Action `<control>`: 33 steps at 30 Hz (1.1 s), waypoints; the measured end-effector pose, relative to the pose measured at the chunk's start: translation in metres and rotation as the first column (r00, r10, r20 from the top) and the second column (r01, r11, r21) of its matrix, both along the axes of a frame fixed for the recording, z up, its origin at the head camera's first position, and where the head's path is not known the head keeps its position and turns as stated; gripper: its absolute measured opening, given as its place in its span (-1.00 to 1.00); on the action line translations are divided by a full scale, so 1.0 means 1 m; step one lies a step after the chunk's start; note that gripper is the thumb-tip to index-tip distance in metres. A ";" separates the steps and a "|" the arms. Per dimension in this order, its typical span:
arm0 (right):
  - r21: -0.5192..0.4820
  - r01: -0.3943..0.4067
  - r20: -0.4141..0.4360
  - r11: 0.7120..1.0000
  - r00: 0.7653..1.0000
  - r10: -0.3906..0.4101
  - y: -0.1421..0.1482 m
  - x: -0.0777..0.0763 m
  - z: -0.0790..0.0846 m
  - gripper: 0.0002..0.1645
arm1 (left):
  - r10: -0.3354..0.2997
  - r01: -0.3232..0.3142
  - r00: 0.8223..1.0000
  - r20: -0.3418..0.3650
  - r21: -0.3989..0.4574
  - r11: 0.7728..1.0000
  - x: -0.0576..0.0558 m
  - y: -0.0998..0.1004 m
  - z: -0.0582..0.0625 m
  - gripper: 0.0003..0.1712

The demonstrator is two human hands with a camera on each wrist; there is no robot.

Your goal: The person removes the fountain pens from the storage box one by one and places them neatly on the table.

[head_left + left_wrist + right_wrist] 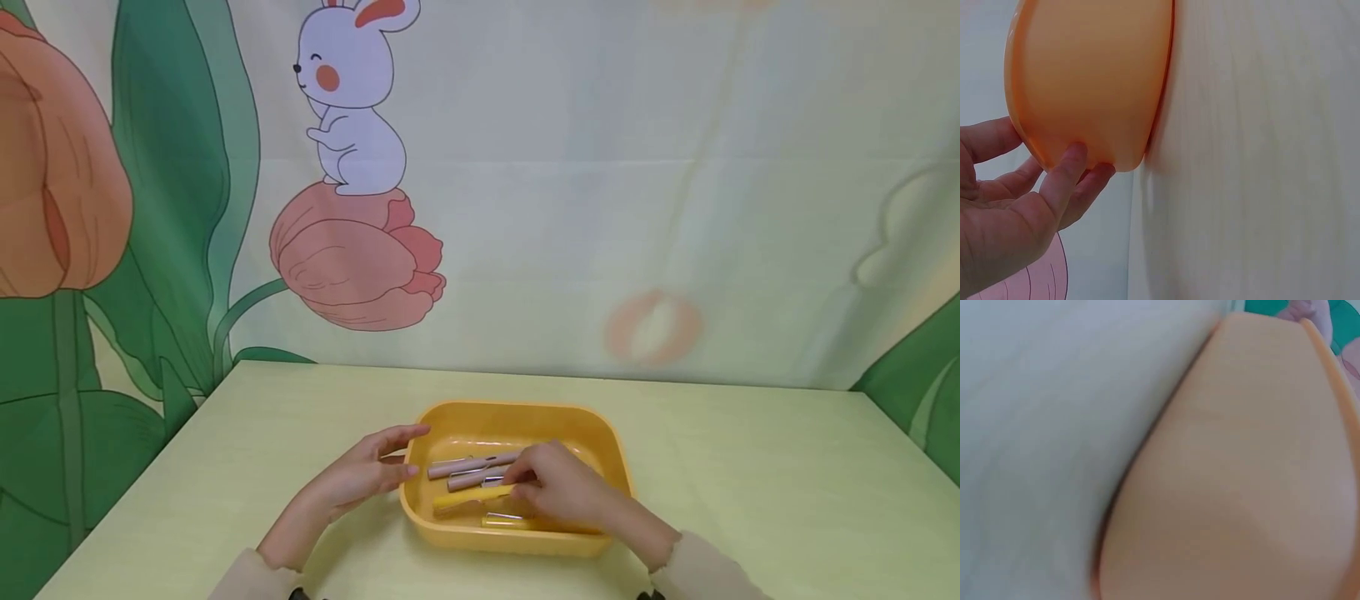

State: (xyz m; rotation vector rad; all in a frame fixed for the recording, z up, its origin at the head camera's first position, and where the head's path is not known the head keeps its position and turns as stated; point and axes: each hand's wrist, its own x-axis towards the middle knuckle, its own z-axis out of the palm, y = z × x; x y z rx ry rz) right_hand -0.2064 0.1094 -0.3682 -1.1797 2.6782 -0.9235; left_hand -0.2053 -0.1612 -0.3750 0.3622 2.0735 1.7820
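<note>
- Right hand: grip pinches the near end of a yellow pen between thumb and fingers; the pen extends leftward from that grip, over the tray floor. Whether it is clear of the floor cannot be told.
- Left hand: grip is spread, fingertips touching the end wall and rim of the yellow tray, well left of the right grip.
- Pink pens: at least two, with metal clips, lying in the tray just left of the right grip and beyond the held pen.
- Second yellow pen: in the tray, below the right grip on the near side, partly hidden.
- Tabletop: pale; carries the tray beneath both grips.
- Printed backdrop: beyond both grips, showing a rabbit on a tulip.
</note>
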 end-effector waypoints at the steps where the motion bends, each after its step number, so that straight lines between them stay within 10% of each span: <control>1: -0.003 0.003 0.002 1.000 1.000 -0.003 0.003 0.000 0.002 -0.90 | -0.001 0.001 1.000 0.001 0.002 1.000 0.000 0.000 0.000 -0.36; 33: -0.112 0.081 0.080 0.990 0.994 -0.073 0.105 -0.016 0.043 -0.81 | 0.019 -0.020 0.999 0.029 0.010 1.000 0.000 0.002 0.002 -0.37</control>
